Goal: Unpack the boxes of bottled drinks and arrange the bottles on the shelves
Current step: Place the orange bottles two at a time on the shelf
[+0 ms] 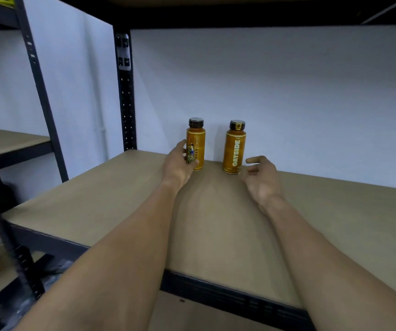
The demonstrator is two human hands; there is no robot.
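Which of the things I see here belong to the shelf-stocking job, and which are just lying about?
Part of the job:
- left bottle, gripped by the left hand
- right bottle, upright, with the right hand loose beside it
- shelf board that both stand on

Just there:
- neighbouring rack
- white wall

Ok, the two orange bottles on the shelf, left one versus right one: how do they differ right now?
The left bottle is gripped by the left hand; the right bottle stands free, with the right hand open beside it. The left bottle shows the camera a cartoon picture, the right bottle the OATSIDE wordmark running up its side. Both stand upright at the back of the shelf, orange with dark caps.
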